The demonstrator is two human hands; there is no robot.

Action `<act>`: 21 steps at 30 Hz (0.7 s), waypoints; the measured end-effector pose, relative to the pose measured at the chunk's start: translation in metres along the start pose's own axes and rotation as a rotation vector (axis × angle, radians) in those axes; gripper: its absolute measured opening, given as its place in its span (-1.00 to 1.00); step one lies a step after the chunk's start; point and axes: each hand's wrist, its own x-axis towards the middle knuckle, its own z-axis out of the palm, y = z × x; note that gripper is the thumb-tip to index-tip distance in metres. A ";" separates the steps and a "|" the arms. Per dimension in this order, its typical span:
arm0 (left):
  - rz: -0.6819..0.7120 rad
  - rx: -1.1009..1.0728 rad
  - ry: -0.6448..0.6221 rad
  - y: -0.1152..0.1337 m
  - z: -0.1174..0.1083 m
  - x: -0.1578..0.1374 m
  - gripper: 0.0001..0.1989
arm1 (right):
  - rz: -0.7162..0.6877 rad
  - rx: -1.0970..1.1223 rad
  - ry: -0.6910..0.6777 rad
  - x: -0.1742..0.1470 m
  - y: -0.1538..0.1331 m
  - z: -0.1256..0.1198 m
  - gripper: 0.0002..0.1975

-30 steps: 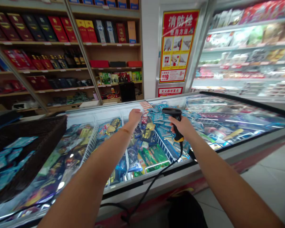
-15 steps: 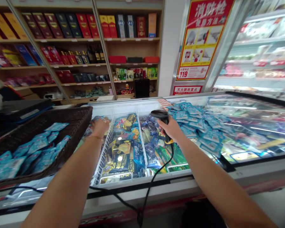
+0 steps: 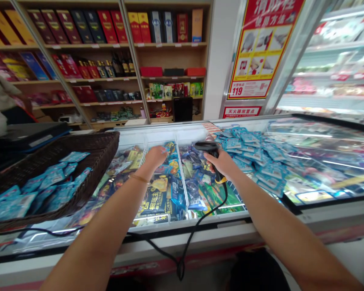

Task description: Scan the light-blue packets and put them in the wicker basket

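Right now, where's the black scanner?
In the head view, the black scanner is just right of centre, held in the right hand over the freezer, left of the blue packet pile.

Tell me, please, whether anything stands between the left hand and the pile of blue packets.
Yes: in this view, the right hand with the barcode scanner stands between the left hand and the pile of blue packets.

Left hand blurred, its grip unclear, red poster cropped at top, wicker basket cropped at left
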 end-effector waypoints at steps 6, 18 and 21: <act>-0.132 0.584 0.013 0.028 0.017 -0.015 -0.35 | -0.002 -0.044 -0.004 0.002 0.004 -0.002 -0.78; -0.112 -0.110 0.154 0.014 0.026 -0.014 -0.75 | -0.057 -0.125 -0.023 -0.007 -0.002 0.000 -0.75; -0.110 -0.283 0.146 0.014 0.031 -0.013 -0.77 | -0.085 -0.191 -0.021 -0.010 -0.005 0.000 -0.74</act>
